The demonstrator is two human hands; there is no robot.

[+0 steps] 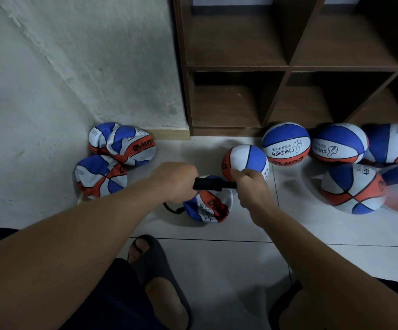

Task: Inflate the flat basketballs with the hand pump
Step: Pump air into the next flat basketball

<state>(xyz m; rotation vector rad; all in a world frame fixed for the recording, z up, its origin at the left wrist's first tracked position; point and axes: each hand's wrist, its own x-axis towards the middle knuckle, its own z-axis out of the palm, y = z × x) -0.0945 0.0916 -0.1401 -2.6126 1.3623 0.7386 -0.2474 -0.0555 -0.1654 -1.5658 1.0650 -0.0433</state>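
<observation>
A black hand pump lies crosswise between my hands. My left hand grips its body, and my right hand grips the handle end. Under the pump a flat blue, white and orange basketball sits crumpled on the floor. A black hose loops from the pump to this ball's left side. Two more flat balls, one behind the other, lie in the wall corner at left. Several round balls, such as one by the shelf, rest at right.
A dark wooden cubby shelf stands behind the round balls. A rough white wall closes the left side. My foot in a dark slipper is on the white tiled floor just below the flat ball.
</observation>
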